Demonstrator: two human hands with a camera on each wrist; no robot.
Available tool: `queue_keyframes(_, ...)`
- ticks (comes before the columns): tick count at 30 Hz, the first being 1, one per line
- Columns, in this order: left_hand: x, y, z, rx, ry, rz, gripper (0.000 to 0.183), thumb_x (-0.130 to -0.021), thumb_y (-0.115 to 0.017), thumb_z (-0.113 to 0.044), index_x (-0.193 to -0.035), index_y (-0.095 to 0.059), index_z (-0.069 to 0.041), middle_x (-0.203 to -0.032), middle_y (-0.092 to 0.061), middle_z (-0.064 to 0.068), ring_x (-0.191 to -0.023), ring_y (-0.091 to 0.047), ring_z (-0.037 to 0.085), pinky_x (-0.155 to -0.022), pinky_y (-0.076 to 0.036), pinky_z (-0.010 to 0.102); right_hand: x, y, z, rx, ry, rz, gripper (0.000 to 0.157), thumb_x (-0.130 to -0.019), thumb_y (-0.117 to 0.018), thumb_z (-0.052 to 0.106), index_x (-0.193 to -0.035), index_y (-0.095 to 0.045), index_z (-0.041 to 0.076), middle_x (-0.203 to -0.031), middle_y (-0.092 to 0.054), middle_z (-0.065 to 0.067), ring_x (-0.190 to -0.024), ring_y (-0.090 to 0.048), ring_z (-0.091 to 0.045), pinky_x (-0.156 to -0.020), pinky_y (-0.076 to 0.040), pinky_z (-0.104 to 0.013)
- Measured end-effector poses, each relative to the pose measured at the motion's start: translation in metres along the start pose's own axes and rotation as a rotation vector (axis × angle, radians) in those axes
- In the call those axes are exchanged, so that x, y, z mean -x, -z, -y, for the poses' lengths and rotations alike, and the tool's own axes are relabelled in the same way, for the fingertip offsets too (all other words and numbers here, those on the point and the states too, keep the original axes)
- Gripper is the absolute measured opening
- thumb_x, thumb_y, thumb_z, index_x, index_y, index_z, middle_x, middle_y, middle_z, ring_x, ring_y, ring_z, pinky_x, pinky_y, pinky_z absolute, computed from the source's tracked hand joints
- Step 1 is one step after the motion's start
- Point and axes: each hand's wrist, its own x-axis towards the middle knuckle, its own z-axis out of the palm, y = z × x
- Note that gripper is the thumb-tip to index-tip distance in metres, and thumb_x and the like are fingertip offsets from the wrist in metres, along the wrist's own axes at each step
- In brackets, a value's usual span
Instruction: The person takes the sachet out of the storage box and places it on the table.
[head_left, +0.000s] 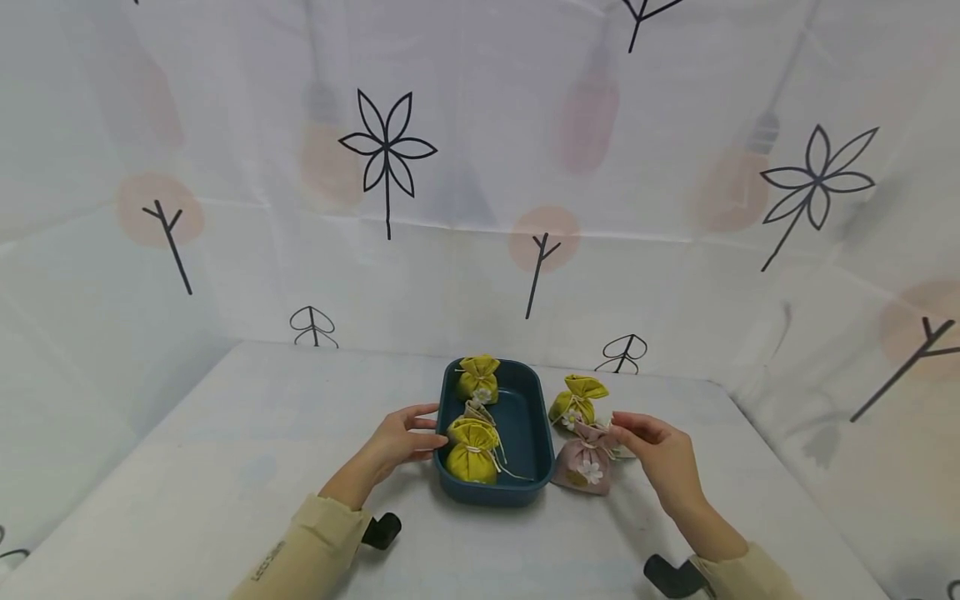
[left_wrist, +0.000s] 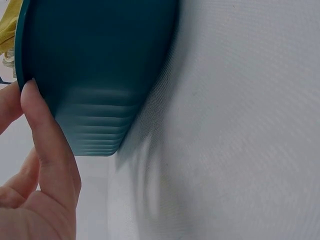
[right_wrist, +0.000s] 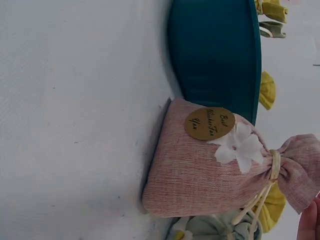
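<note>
My left hand holds the left rim of a dark teal plastic bin, with fingertips at the rim and outer wall. Inside the bin's left side lie a yellow drawstring pouch at the back, another yellow pouch in front, and a greyish pouch between them, mostly hidden. To the right of the bin, my right hand pinches the gathered top of a pink drawstring pouch. This pouch stands upright close to the bin's corner and bears a white flower and a brown oval tag.
Behind the pink pouch is a yellow pouch with a flower. A pale green pouch sits beside it, partly hidden. The white-covered table meets a patterned cloth backdrop at its far edge.
</note>
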Motion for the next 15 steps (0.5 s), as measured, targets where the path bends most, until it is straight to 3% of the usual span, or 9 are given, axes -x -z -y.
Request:
queue_keyframes(2, 0.000, 0.000, 0.000, 0.002, -0.001, 0.002, 0.065, -0.076, -0.077, -0.009, -0.135, -0.049, -0.010, -0.118, -0.054, 0.015, -0.079, -0.062, 0.018, -0.071, -0.055, 0.032, -0.002, -0.001, -0.003, 0.017, 0.001, -0.007, 0.044, -0.082, -0.069, 0.040, -0.114, -0.066, 0.010, -0.110, -0.066, 0.001, -0.096, -0.061, -0.009, -0.072, -0.049, -0.014)
queue_keyframes(11, 0.001, 0.001, 0.001, 0.018, -0.010, 0.019, 0.067, -0.076, -0.077, -0.008, -0.136, -0.048, -0.010, -0.122, -0.053, 0.017, -0.080, -0.063, 0.018, -0.070, -0.055, 0.032, 0.022, -0.003, 0.082, -0.051, 0.023, 0.052, 0.042, -0.082, -0.071, 0.032, -0.109, -0.066, 0.001, -0.105, -0.066, -0.008, -0.091, -0.061, -0.013, -0.070, -0.050, -0.014)
queue_keyframes(15, 0.001, 0.001, 0.000, 0.018, -0.004, 0.018, 0.066, -0.076, -0.077, -0.007, -0.136, -0.048, -0.010, -0.122, -0.052, 0.018, -0.079, -0.063, 0.018, -0.070, -0.055, 0.032, 0.025, -0.009, 0.097, -0.032, 0.010, 0.053, 0.041, -0.084, -0.070, 0.029, -0.110, -0.065, -0.002, -0.106, -0.066, -0.011, -0.089, -0.060, -0.012, -0.069, -0.050, -0.015)
